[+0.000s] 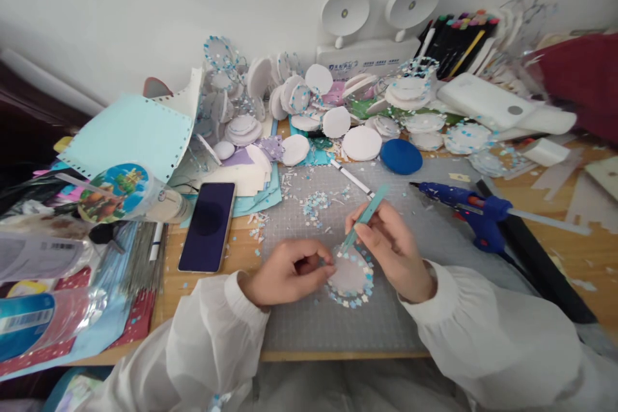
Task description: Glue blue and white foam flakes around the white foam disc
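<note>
My right hand [386, 241] is closed around teal tweezers [365, 215], whose tips point down at the upper rim of a round white disc [349, 272]. Small blue and white paper pieces [358, 300] run around the disc's edge. On the disc's left side, my left hand [292, 270] has thumb and forefinger pinched at the rim. The disc is just above or on the grey cutting mat [299, 328]; I cannot tell which. Loose paper bits [316, 204] lie in a small heap beyond the disc, near a white pen [351, 178].
A blue glue gun [463, 199] lies at the right with its cord. To the left are a phone [207, 226] and a tilted plastic cup [130, 193]. Many white discs [362, 143] crowd the back beneath a two-headed lamp [369, 55]. A blue lid [401, 156] lies before them.
</note>
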Demonstrator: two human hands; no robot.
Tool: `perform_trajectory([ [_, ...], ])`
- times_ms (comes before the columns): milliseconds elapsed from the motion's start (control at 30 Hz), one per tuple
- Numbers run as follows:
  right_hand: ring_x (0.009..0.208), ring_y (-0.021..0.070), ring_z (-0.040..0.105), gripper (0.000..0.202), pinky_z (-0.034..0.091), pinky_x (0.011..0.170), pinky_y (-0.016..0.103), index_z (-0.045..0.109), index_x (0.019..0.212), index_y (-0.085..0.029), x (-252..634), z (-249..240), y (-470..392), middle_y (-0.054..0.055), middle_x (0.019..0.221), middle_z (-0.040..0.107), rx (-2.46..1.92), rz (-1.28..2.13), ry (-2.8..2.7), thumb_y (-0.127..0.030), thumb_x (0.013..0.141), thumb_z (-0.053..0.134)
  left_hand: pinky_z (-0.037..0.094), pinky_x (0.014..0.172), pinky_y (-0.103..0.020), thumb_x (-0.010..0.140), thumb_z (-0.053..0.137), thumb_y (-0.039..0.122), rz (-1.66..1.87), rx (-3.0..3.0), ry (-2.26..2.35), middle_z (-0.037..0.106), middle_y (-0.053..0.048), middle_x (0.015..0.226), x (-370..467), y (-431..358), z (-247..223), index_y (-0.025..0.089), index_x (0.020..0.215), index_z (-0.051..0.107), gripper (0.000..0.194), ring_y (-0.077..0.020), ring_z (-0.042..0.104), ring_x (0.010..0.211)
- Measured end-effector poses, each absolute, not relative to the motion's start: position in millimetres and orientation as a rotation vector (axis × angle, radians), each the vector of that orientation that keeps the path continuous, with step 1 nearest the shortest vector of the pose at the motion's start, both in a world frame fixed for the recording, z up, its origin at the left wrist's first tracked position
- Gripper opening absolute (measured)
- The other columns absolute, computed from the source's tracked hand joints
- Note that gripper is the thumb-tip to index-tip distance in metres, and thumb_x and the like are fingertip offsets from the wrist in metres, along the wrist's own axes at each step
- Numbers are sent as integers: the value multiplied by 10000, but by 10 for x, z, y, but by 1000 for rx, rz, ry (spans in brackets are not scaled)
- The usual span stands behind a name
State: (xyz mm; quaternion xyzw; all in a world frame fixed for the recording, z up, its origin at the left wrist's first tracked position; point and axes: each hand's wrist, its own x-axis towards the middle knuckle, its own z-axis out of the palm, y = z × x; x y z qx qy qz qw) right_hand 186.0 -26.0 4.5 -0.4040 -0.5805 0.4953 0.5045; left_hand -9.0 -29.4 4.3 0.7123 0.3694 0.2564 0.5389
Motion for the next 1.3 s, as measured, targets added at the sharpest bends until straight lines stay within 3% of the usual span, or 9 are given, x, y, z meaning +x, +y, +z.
perform_trajectory([
  [267, 624, 117, 449, 152, 384, 590, 268, 540, 895, -213, 1871, -15, -190, 14, 821, 572, -974, 1431, -1240, -365, 903, 533, 259, 457, -190, 888, 529, 344, 590, 1581, 880, 411, 36, 568, -85, -284, 66, 115, 751, 573, 271, -66, 324, 506],
  [667, 595, 113, 438, 186, 377, 583, 280, 580, 868, -206, 1839, 63, -175, 22, 805, 605, -936, 1637, -1051, -378, 820, 632, 269, 510, -217, 897, 508, 351, 665, 1455, 842, 362, 37, 592, -117, -244, 66, 140, 636, 459, 339, -78, 315, 549],
  [933, 608, 107, 433, 217, 367, 592, 272, 579, 866, -199, 1830, 73, -161, 30, 841, 612, -938, 1750, -997, -387, 796, 663, 251, 484, -212, 880, 521, 402, 642, 1459, 865, 351, 40, 571, -111, -257, 44, 140, 634, 463, 364, -75, 302, 527],
  [1300, 651, 100, 443, 175, 360, 623, 253, 597, 840, -188, 1842, 73, -182, 9, 812, 567, -1019, 1758, -979, -355, 815, 643, 245, 480, -211, 888, 516, 335, 679, 1522, 837, 372, 34, 561, -129, -273, 25, 131, 631, 480, 331, -72, 298, 520],
])
